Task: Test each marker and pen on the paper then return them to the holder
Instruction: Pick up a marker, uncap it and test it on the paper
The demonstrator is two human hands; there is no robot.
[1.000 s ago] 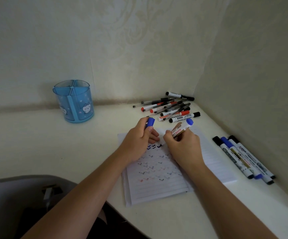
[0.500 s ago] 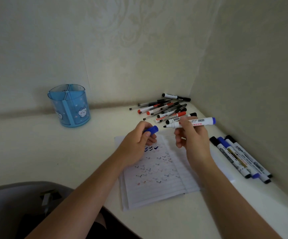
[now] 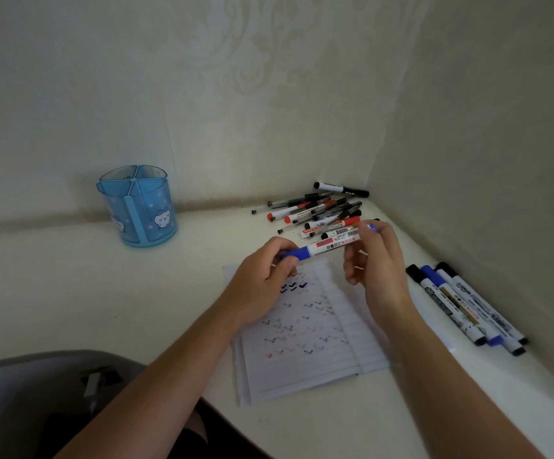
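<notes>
While both hands meet above the far edge of the paper (image 3: 318, 359), a white-barrelled marker (image 3: 335, 244) lies nearly level btwn them, clear of the sheet.

Left hand (image 3: 259, 286): grip pinched, thumb + forefinger on the blue cap (image 3: 297, 252), which meets the marker's left end. Whether the cap is fully seated can't be told.

Right hand (image 3: 381, 276): grip pinched on the marker's right end, thumb + forefinger on the barrel, other fingers loosely curled & apart from it. A bit of blue shows at that end, past the fingertips.

Paper: lined pad, flat on the counter (image 3: 70, 293), marked w/ rows of small ticks in blue, black & red. Three bolder blue ticks sit just below the left hand's fingers.

Holder (image 3: 139, 210): translucent blue cup w/ divided compartments & cat prints. It stands upright, well left of the paper & beyond it, near the wall.

Pile of pens & markers (image 3: 318, 212): just beyond the paper's far edge, toward the room corner. They lie crosswise over one another, caps red & black.

Three capped markers (image 3: 461, 303): right of the paper, side by side & touching, along the foot of the side wall. Far-end caps are black, blue, black.

Grey shape, near-left of the paper: too dark to identify.
</notes>
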